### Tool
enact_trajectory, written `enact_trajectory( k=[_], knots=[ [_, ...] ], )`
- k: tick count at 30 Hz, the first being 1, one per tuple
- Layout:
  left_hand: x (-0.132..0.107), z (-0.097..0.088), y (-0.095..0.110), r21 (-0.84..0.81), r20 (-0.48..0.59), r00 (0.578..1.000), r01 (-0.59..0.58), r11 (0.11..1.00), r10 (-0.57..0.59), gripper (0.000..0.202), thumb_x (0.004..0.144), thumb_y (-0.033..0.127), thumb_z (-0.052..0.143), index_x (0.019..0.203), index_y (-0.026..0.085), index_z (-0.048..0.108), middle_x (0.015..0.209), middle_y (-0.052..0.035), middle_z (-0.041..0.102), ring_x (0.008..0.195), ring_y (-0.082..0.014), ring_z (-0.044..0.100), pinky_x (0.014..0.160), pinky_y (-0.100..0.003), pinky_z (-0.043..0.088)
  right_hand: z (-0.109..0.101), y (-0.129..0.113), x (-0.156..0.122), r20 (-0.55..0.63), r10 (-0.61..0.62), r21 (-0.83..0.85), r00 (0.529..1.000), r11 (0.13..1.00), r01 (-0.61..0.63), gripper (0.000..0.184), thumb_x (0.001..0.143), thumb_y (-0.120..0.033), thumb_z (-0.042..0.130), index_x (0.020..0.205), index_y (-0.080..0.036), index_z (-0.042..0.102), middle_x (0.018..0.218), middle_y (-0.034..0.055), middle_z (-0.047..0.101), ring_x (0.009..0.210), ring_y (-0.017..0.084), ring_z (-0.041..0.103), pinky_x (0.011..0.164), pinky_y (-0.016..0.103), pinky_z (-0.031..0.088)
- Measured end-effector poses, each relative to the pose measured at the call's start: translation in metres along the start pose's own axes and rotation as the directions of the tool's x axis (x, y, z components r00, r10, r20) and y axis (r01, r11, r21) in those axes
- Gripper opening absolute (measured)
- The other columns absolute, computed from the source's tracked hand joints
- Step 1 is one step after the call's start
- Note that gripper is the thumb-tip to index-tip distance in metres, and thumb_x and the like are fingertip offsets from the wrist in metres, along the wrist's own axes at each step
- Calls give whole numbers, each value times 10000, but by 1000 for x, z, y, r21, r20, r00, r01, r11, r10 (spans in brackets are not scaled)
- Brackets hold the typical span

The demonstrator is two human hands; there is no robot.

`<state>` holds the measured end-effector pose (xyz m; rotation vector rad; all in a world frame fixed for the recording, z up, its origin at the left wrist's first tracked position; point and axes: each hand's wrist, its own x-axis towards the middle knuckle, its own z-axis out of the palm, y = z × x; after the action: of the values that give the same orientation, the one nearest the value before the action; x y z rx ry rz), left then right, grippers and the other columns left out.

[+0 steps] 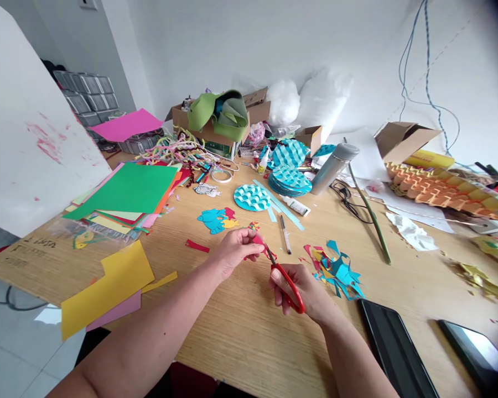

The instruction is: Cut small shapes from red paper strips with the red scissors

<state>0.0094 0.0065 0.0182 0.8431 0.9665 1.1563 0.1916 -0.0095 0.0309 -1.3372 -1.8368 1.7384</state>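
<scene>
My left hand pinches a small piece of red paper between thumb and fingertips. In my right hand are red-handled scissors, their fingers and thumb closed round the handles. The dark blades reach the edge of the red paper. Behind my left hand lie blue cut-out paper shapes, with small red and yellow pieces beside them. A red paper strip rests left of my left hand. Right of the scissors is a heap of blue, red and yellow paper scraps.
Coloured paper sheets and yellow paper lie left. Behind are blue honeycomb discs, a glue bottle, a pen and a silver flask. A black tablet and a phone sit front right.
</scene>
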Motion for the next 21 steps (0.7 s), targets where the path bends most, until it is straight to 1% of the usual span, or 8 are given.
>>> enact_trajectory(
  k=[3,9,16,21],
  knots=[
    [-1,0,1,-9,14,1000,-4,1000,4,296,585,219,755,834,123,628,676,-2,620,556,-77,541,560,-223,438,1,0,2,12,4,2,1000,1000,-4,501,775,-643,565,635,-167,501,508,-4,605,352,91,539,345,164,282],
    [0,-1,0,-4,21,1000,-5,1000,5,273,603,170,726,851,114,627,677,-4,625,566,-74,553,561,-214,449,3,0,3,20,8,11,1000,1000,-8,505,772,-643,569,632,-162,503,504,-5,602,349,86,538,343,157,274],
    [-2,2,1,-96,37,998,55,994,-52,323,576,146,747,859,102,598,663,-10,634,592,-131,636,622,-277,511,2,-1,0,25,-11,18,1000,1000,11,519,765,-665,558,642,-164,506,516,-6,600,362,92,544,355,169,312],
    [-2,3,2,-120,46,997,66,991,-61,336,574,144,758,865,102,596,665,-12,638,600,-141,647,617,-279,518,3,-1,2,43,-15,38,999,999,13,521,762,-672,554,652,-165,502,523,-4,599,368,93,547,359,171,326]
  ],
)
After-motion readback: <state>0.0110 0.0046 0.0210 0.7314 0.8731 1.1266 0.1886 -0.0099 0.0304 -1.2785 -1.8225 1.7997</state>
